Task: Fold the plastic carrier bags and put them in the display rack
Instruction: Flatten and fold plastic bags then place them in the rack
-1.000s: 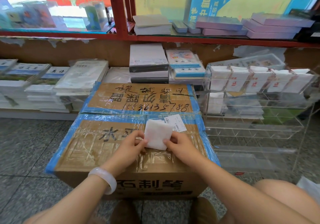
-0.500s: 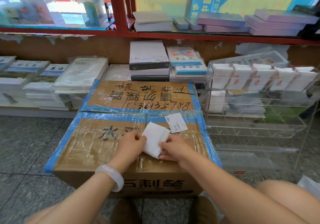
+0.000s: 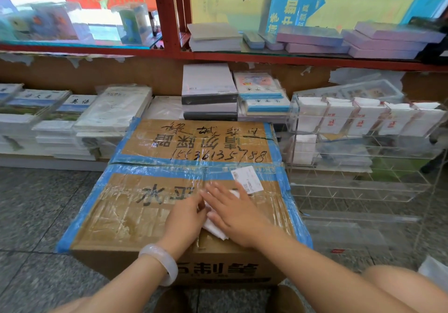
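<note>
The L hand (image 3: 186, 218) sits on the cardboard box (image 3: 135, 206), w/ fingers curled, pinching the left edge of the folded white bag (image 3: 215, 227). The bag lies near the front edge of the box top, mostly hidden. The R hand (image 3: 235, 212) lies flat on it, fingers straight, pressing down. By the box's right side stands the clear display rack (image 3: 358, 186), w/ folded white bags in its top row.

Rack (image 3: 363, 147) right of box (image 3: 150, 206); lower compartments open.
</note>
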A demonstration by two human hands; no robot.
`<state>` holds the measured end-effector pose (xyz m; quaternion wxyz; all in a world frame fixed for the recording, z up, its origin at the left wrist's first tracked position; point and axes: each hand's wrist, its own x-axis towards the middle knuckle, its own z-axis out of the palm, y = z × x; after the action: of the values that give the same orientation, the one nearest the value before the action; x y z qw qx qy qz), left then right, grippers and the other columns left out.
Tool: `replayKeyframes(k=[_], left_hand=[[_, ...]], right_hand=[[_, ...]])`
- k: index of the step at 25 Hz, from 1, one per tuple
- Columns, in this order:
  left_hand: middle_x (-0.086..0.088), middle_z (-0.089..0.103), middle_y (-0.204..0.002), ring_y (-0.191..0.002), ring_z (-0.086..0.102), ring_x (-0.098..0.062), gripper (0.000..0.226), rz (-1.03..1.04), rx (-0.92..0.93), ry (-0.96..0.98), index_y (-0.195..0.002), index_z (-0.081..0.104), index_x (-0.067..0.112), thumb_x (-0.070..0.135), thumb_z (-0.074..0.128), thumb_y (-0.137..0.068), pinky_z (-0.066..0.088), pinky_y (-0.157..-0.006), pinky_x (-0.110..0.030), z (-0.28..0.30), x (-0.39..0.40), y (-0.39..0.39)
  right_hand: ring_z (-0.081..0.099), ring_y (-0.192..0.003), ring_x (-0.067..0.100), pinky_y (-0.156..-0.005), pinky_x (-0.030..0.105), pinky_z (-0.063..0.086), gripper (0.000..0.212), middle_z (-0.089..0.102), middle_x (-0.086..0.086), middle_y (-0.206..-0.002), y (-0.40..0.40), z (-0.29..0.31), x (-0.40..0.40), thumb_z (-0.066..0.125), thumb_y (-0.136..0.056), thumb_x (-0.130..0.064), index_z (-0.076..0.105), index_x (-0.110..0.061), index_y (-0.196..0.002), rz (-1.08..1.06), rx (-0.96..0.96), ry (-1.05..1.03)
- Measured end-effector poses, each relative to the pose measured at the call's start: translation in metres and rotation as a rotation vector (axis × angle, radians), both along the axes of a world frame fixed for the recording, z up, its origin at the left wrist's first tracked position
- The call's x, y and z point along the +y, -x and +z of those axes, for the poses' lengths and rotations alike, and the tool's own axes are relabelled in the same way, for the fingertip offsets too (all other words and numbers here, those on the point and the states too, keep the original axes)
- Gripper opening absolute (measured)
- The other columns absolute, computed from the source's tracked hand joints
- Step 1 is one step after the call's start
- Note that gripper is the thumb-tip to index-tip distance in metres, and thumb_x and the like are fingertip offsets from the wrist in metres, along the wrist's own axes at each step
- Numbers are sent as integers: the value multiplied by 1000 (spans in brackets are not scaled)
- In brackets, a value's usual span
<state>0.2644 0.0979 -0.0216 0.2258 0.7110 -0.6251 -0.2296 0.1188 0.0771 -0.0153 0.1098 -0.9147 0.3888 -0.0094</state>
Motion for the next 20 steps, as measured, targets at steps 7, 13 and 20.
replayKeyframes(k=[7,13,20], left_hand=[[-10,18,-155,-140,19,-17,72,-398,-548,342,-148,6,7,56,14,-97,17,-107,-29,-40,32,6],[-11,3,-158,-144,5,-21,85,-534,-567,217,-150,10,9,68,16,-89,10,-109,-33,-53,46,-14],[-18,50,-129,-145,1,-31,66,-537,-722,251,-146,11,39,70,9,-87,-1,-111,-39,-37,63,-21]], right_hand=[[-22,-138,5,-110,41,-24,81,-20,-9,-153,6,-22,-5,-18,-78,-62,-7,-27,-150,3,71,-62],[-19,-140,1,-111,44,-22,76,-14,-14,-156,2,-17,-13,-15,-80,-59,-2,-32,-150,-110,55,-189],[-18,-143,10,-110,51,-19,87,-17,-11,-157,3,-11,-14,-20,-70,-63,-7,-32,-150,-214,104,-168]])
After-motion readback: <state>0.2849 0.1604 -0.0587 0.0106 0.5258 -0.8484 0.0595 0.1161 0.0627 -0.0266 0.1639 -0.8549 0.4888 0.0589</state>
